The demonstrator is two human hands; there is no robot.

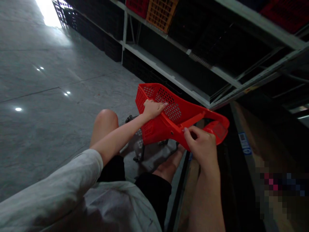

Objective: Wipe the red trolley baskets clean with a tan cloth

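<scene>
A red perforated plastic basket (178,111) is held tilted on edge above my knees, its open side facing the shelving. My left hand (152,109) lies over the basket's upper rim at its far end, fingers curled onto the mesh wall. My right hand (202,145) grips the near end of the rim, fingers pinched on the red plastic beside a rounded corner (218,127). I am crouching; my bare knee (105,124) rises left of the basket.
Grey metal shelving (169,72) runs along the right, with dark crates below and red (137,5) and orange (160,13) baskets on an upper shelf. Polished grey floor (48,106) spreads to the left. A low dark shelf edge with a blue label (244,143) sits at right.
</scene>
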